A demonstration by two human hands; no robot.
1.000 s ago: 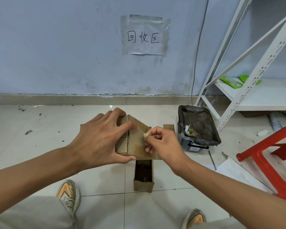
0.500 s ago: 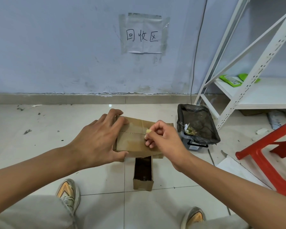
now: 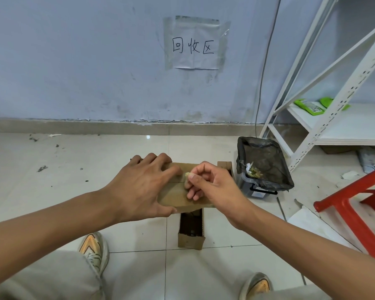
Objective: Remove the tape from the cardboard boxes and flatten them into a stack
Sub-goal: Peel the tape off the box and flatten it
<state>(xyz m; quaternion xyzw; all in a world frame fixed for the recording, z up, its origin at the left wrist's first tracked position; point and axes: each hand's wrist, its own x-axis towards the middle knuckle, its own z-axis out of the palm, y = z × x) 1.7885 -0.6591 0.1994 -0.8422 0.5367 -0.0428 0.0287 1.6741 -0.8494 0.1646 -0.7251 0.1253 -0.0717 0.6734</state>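
Both hands work at mid-frame. Left hand (image 3: pixel 142 189) grasps the flattened cardboard box (image 3: pixel 175 194) from its left side, fingers curled over the far edge and thumb along the near edge. Right hand (image 3: pixel 212 185) pinches a small wad of tape (image 3: pixel 187 175) between thumb and forefinger, just above the box's top face; the other fingers curl down and touch the cardboard. Directly below the held box, a second narrow cardboard box (image 3: pixel 191 231) stands open on the tiled floor (image 3: pixel 74 169). Right of centre sits a bin lined with a black bag (image 3: pixel 263 167). A white metal shelf (image 3: pixel 344 124) occupies the upper right, a red stool (image 3: pixel 359 208) the right edge. A taped paper sign (image 3: pixel 193 46) is on the wall, upper centre.
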